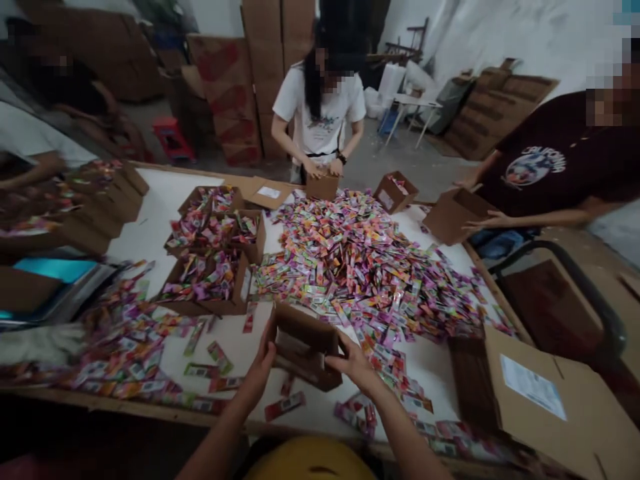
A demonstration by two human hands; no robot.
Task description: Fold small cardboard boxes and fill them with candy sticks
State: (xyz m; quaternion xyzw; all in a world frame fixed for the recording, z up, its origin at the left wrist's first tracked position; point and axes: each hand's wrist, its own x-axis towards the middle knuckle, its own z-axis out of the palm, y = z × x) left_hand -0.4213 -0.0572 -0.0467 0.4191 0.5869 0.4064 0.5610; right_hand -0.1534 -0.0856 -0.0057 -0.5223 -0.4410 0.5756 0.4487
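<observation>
In the head view, your left hand (265, 359) and right hand (357, 363), fingers part-curled, grip opposite ends of an open cardboard box (311, 325) by the near edge of the surface (155, 207). Beyond it, packets (350, 260) heap toward the far edge; filled boxes (203, 307) stand left.

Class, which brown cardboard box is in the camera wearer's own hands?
The open brown cardboard box at front centre, between the left hand and right hand. Unlike it, the box opposite and the upper-right box have co-workers' hands on them.
</observation>
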